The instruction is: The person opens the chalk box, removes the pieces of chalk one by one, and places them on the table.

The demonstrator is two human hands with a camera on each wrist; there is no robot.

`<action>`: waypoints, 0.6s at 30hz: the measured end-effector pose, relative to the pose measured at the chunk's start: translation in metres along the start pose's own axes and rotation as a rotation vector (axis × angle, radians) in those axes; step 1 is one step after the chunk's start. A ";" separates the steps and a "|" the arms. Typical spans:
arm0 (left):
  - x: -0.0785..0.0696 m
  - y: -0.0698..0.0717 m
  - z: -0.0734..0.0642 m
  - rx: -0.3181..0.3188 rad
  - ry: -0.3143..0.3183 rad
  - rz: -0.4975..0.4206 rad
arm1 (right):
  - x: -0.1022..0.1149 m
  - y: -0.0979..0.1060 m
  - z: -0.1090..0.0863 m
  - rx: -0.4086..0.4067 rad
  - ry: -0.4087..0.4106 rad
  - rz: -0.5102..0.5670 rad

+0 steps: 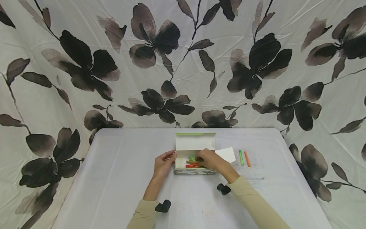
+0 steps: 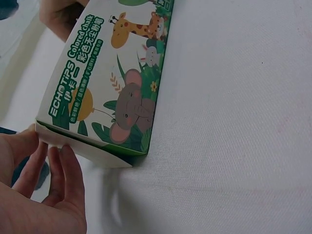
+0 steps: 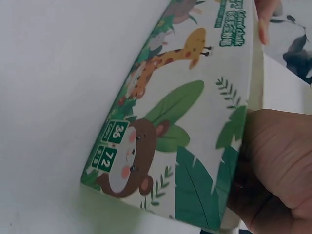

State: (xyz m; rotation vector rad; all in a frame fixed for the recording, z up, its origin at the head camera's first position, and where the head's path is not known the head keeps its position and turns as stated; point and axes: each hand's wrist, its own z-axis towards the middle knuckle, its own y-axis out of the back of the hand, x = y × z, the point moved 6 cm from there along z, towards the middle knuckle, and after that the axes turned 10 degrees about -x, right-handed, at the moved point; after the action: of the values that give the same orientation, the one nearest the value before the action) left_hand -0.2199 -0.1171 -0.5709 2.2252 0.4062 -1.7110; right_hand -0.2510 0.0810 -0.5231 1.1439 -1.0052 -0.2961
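A colored chalk box lies with its lid raised at the back. Inside show several chalk sticks, red, orange and green. My left hand holds the box's left end; in the left wrist view, thumb and fingers pinch the white end flap. My right hand reaches into the box from the right, fingers bent down over the chalk. The right wrist view has the box front covering those fingertips, so I cannot tell whether they grip a stick.
A green chalk stick and an orange chalk stick lie on the white table, right of the box. The box's right end flap sticks out toward them. Behind the table hangs a floral cloth.
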 end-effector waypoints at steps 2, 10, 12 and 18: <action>0.000 0.000 0.000 0.006 0.002 -0.003 | -0.001 0.005 -0.004 -0.016 0.006 0.039; 0.000 -0.001 0.001 0.012 0.008 -0.026 | -0.003 0.030 -0.018 -0.072 0.054 0.165; -0.001 0.000 0.001 0.012 0.005 -0.016 | -0.006 0.035 -0.021 -0.089 0.044 0.187; -0.003 0.000 0.000 0.020 0.006 -0.005 | -0.017 0.052 -0.029 -0.149 -0.016 0.275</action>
State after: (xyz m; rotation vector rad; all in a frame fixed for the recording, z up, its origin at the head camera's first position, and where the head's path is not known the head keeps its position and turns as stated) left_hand -0.2210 -0.1174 -0.5683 2.2456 0.3988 -1.7185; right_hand -0.2524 0.1330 -0.4887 0.8578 -1.1205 -0.1571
